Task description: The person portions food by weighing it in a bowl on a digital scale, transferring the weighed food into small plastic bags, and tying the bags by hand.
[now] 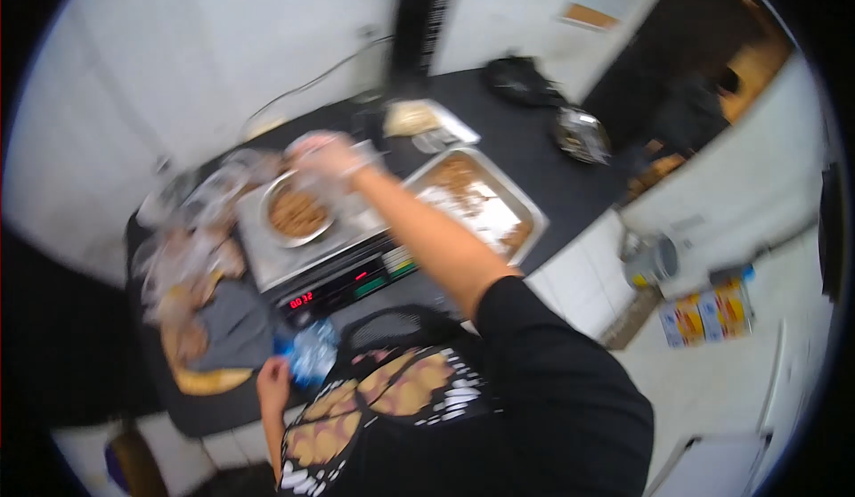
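My right hand (328, 157), in a thin clear plastic glove, is over the back rim of a round metal bowl (269, 221). It is smeared by motion, so its fingers and anything in them cannot be made out. Brown food pieces (298, 211) fill the bowl, which sits on the steel plate of a digital scale (331, 294) with red digits lit. My left hand (273, 379) is low at the table's front edge, fingers curled, beside a clear and blue plastic bag (313, 354). Whether it grips the bag's edge is unclear.
Right of the scale is a metal tray (525, 196) with more brown pieces. Filled clear bags (191, 261) crowd the table's left side near a grey cloth (233, 332). A pale bag (411, 118), a black bag (518, 81) and a foil-like bundle (582, 136) lie farther back.
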